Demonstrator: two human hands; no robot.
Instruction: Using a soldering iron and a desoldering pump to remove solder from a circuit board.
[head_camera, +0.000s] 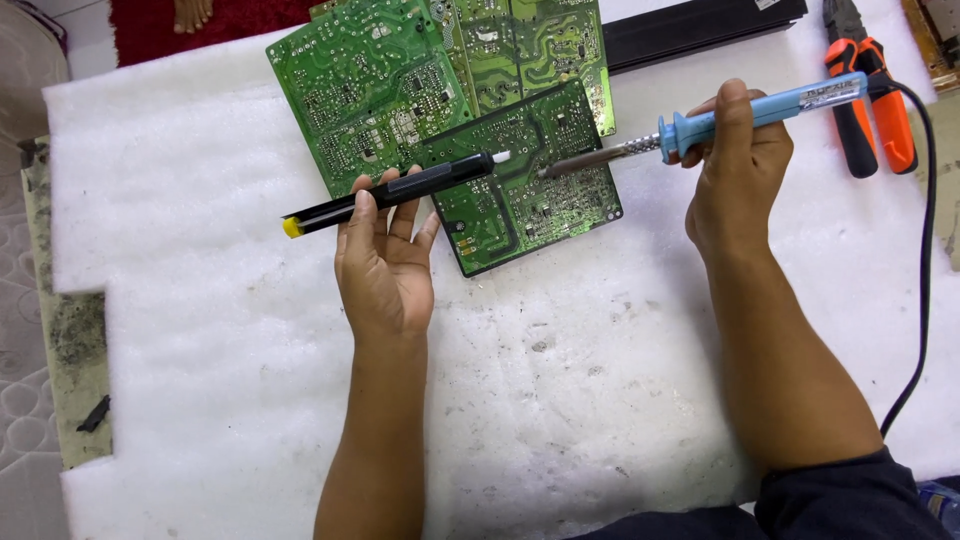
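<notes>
My left hand (385, 255) holds a black desoldering pump (400, 190) with a yellow end and a white tip, lying level above a green circuit board (530, 190). My right hand (735, 170) grips a soldering iron (760, 108) by its light blue handle. Its metal tip points left and hovers over the same board, close to the pump's white tip. A second, larger green circuit board (370, 85) lies partly under the first, and a third one (530, 45) sits behind them.
Everything rests on a white foam sheet (250, 350) with dirty marks. Orange-handled pliers (875, 100) lie at the top right. The iron's black cord (925, 250) runs down the right side. A black bar (700, 30) lies at the back. A person's bare foot (192, 12) shows at the top left.
</notes>
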